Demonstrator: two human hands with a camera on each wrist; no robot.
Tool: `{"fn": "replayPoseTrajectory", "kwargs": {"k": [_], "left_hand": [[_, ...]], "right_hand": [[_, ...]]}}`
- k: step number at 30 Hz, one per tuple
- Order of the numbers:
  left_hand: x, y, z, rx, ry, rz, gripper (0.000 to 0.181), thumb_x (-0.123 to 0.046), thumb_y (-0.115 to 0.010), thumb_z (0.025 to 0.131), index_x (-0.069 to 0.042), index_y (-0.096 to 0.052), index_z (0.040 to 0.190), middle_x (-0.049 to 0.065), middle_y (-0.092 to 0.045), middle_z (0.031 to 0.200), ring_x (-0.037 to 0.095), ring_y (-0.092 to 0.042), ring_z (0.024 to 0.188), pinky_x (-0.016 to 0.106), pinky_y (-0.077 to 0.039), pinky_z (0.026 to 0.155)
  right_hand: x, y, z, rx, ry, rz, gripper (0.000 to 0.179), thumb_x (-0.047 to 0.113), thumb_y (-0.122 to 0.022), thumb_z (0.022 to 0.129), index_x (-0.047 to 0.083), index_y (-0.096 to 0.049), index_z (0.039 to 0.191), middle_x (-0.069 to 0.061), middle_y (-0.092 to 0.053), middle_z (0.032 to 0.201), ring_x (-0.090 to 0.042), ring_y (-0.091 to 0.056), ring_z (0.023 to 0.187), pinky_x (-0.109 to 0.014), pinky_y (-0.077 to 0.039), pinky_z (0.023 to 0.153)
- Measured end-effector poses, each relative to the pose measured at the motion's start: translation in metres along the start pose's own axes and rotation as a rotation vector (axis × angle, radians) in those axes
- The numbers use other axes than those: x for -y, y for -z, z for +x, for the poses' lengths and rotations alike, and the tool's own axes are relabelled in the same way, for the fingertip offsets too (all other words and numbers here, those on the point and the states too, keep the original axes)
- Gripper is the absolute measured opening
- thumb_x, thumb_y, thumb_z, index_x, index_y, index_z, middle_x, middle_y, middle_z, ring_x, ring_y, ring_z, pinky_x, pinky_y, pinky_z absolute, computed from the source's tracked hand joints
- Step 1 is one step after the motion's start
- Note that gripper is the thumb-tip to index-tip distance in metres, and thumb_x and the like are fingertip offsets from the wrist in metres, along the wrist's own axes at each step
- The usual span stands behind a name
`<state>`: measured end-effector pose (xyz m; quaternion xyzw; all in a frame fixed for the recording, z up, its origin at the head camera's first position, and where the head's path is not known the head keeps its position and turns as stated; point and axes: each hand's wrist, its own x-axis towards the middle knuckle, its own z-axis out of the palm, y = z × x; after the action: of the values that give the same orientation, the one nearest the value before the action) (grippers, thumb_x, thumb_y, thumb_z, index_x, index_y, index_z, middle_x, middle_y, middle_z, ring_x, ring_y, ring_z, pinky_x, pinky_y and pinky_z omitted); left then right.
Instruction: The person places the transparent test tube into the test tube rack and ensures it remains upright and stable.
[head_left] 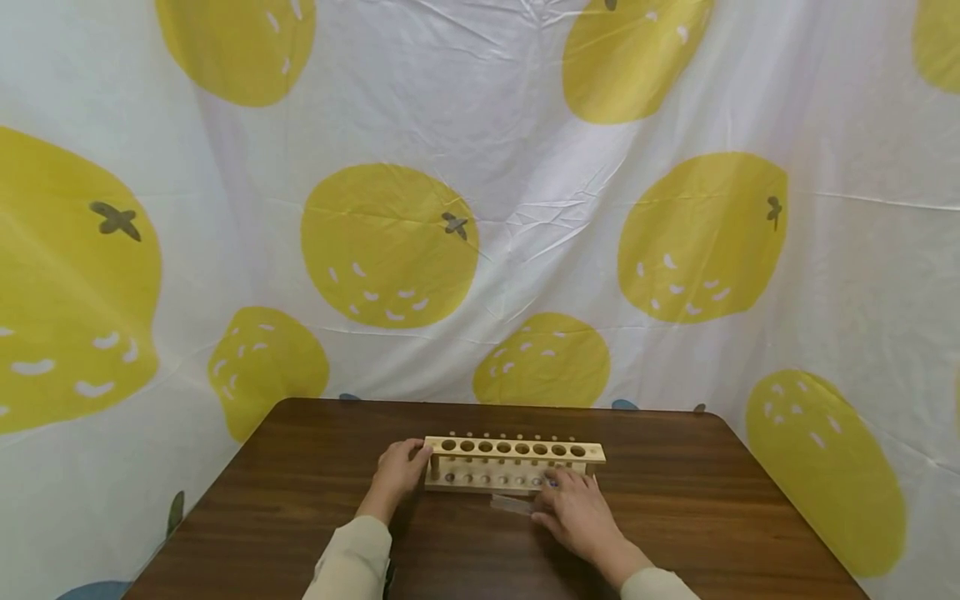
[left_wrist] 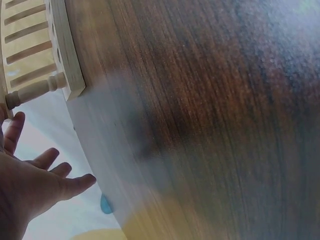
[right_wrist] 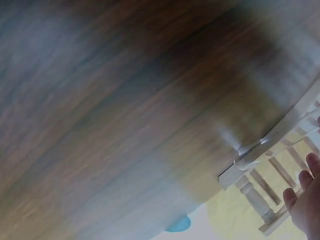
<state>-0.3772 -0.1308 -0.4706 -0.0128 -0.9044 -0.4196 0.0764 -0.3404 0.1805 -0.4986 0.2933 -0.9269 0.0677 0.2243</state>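
Observation:
A pale wooden test tube rack [head_left: 517, 450] stands on the table, with round holes along its top board and a row of pegs behind. At its left end my left hand [head_left: 400, 469] holds the top corner between thumb and forefinger. The left wrist view shows that hand's [left_wrist: 37, 187] other fingers spread. In front of the rack, a clear test tube [head_left: 512, 504] lies nearly level, its right end between my right hand's [head_left: 576, 508] thumb and fingers. The right wrist view shows only some fingertips [right_wrist: 290, 197], near the rack [right_wrist: 257, 200]; the thumb is out of frame.
The dark wood-grain table [head_left: 697, 508] has rounded far corners and extends past both ends of the rack. A white cloth with yellow fruit prints [head_left: 525, 275] hangs behind the table and along its sides.

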Motion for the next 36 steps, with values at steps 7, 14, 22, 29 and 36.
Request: {"fn": "replayPoseTrajectory", "kwargs": {"k": [7, 14, 22, 29, 36], "left_hand": [[0.000, 0.000, 0.001, 0.002, -0.002, -0.004, 0.041, -0.031, -0.052, 0.104, -0.001, -0.060, 0.131, 0.029, -0.046, 0.142, 0.051, -0.038, 0.131, 0.066, -0.034, 0.102], [0.000, 0.000, 0.002, 0.008, -0.005, -0.002, 0.041, -0.031, -0.051, 0.105, -0.001, -0.060, 0.132, 0.028, -0.047, 0.141, 0.051, -0.039, 0.131, 0.065, -0.034, 0.102], [0.001, 0.000, 0.002, 0.009, -0.002, -0.006, 0.041, -0.031, -0.051, 0.105, 0.000, -0.060, 0.132, 0.029, -0.047, 0.141, 0.052, -0.037, 0.132, 0.066, -0.034, 0.102], [0.000, 0.001, 0.001, 0.014, 0.003, -0.012, 0.042, -0.031, -0.051, 0.105, -0.001, -0.059, 0.133, 0.028, -0.046, 0.142, 0.052, -0.036, 0.132, 0.067, -0.033, 0.101], [-0.001, 0.001, 0.001, 0.012, -0.003, -0.013, 0.041, -0.030, -0.051, 0.105, -0.001, -0.060, 0.132, 0.028, -0.048, 0.141, 0.052, -0.038, 0.131, 0.067, -0.035, 0.100]], "right_hand": [[0.008, 0.006, 0.004, -0.068, -0.044, 0.092, 0.016, 0.033, -0.075, 0.088, 0.017, -0.075, 0.092, -0.017, -0.061, 0.127, -0.040, -0.057, 0.115, -0.063, -0.045, 0.089], [0.017, 0.011, 0.006, -0.115, -0.112, 0.180, 0.012, 0.029, -0.078, 0.086, 0.018, -0.074, 0.088, -0.015, -0.063, 0.126, -0.038, -0.058, 0.115, -0.067, -0.044, 0.089], [0.026, 0.018, 0.015, -0.180, -0.185, 0.302, 0.010, 0.026, -0.079, 0.085, 0.025, -0.070, 0.085, -0.012, -0.066, 0.122, -0.036, -0.060, 0.113, -0.061, -0.044, 0.093], [0.029, 0.031, 0.026, -0.203, -0.271, 0.447, 0.005, 0.023, -0.076, 0.089, 0.020, -0.073, 0.086, -0.015, -0.064, 0.124, -0.038, -0.060, 0.113, -0.054, -0.050, 0.087], [0.024, 0.050, 0.035, -0.260, -0.396, 0.584, 0.012, 0.028, -0.074, 0.092, 0.016, -0.074, 0.093, -0.011, -0.061, 0.129, -0.035, -0.055, 0.122, -0.054, -0.048, 0.093]]}}
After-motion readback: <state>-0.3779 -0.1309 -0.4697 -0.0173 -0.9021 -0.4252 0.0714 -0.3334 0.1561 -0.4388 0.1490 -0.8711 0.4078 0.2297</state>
